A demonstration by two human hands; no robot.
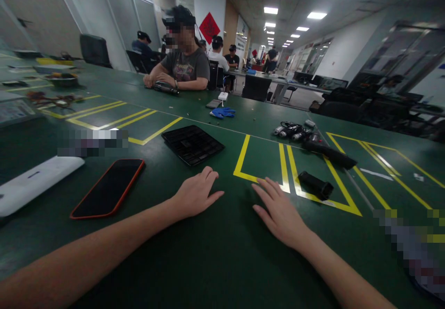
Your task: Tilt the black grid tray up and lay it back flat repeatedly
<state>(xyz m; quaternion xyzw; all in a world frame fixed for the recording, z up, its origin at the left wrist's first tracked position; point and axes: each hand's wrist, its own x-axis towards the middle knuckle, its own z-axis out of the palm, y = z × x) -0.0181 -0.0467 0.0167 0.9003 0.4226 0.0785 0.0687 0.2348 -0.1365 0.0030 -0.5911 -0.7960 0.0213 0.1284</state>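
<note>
Both of my hands are over the near middle of the green table point(215, 272), apart from each other and holding nothing. My left hand point(196, 193) has its thumb stretched out and its fingers slightly bent. Just beyond it lies a black square plastic tray point(193, 144) with a gridded surface. To its left is a phone point(109, 188) with a dark screen and an orange-red edge. My right hand point(280, 214) is spread, palm down, near yellow tape lines. A short black tube-like part point(315, 185) lies to its right.
Farther right are a bundle of metal cylinders with cables point(294, 130) and a long black piece point(328, 155). Blue gloves point(222, 112) lie beyond the tray. A white elongated device point(38, 184) is at left. A person point(189, 63) sits across the table, hands on a dark object.
</note>
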